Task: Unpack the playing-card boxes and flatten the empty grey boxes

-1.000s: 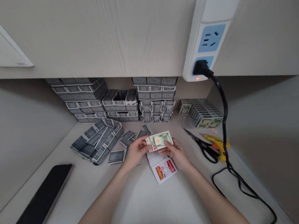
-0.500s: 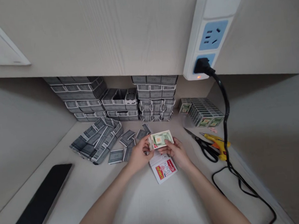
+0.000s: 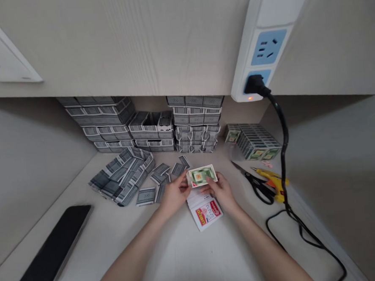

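Observation:
A green and white card box [image 3: 202,174] is held level between both hands above the desk. My left hand [image 3: 175,195] pinches its left end, and my right hand [image 3: 221,192] grips its right side with the thumb on top. Just below lie white-edged playing cards with a red and yellow poker card [image 3: 208,213] on top. Loose grey-backed cards [image 3: 145,196] are scattered to the left of my left hand, beside a folded tray [image 3: 122,176] made of cards.
Stacked card-built boxes [image 3: 196,114] stand along the back. A block of green card boxes [image 3: 259,140] is at the back right. Black scissors [image 3: 258,187], a yellow glue gun [image 3: 275,184] and a black cable [image 3: 283,151] lie right. A black phone [image 3: 56,246] lies left.
The view has shifted slightly. Both hands keep hold of the green card box, which has tilted a little; nothing else has visibly moved.

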A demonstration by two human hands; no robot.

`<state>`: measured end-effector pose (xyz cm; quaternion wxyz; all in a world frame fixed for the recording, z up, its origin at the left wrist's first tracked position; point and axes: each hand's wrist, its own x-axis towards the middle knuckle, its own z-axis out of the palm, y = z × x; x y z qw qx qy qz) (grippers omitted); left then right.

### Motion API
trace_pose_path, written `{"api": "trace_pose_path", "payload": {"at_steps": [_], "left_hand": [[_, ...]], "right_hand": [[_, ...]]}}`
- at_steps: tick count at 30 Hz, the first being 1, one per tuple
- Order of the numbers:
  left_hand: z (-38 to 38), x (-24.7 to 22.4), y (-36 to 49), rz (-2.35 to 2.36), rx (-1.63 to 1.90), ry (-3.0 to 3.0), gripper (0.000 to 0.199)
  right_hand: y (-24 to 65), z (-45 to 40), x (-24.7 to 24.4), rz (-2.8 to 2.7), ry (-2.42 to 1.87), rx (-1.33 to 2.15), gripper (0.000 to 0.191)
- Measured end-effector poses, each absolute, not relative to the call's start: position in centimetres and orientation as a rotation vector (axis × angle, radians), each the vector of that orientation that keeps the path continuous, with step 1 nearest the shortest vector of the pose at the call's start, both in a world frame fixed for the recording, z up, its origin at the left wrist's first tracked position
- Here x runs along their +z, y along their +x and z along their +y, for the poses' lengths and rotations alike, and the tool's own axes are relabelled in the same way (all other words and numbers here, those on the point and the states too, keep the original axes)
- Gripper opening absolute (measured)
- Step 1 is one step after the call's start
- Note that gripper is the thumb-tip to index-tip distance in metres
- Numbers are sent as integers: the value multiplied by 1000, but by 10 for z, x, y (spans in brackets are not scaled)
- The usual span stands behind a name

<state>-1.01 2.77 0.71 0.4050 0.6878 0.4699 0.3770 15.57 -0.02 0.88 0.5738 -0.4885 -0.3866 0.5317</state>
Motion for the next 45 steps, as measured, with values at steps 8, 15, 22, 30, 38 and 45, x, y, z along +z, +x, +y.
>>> {"api": "trace_pose_path", "payload": {"at_steps": [8,15,22,30,38,45], "left_hand": [[30,-4,-6,999,1082,1521,66],[26,3,-6,1126,1111,1508,49],[32,26,-11,978,1102,1278,48],[95,91,-51,1420,1707,1619,43],[181,152,-84,1738,1590,2450,33],[209,134,-81,1962,657,2736,34]], "right_hand": [[146,-12,8,-1323,-1401,902,24],[142,-17,12,-1365,-1452,796,20],[143,-20,21,-1205,-1142,1136,23],[149,-15,22,-1304,-1143,1157,25],[152,-9,8,-1384,-1228,1095,32],[152,-4,1,-1347,-1240,1107,32]]}}
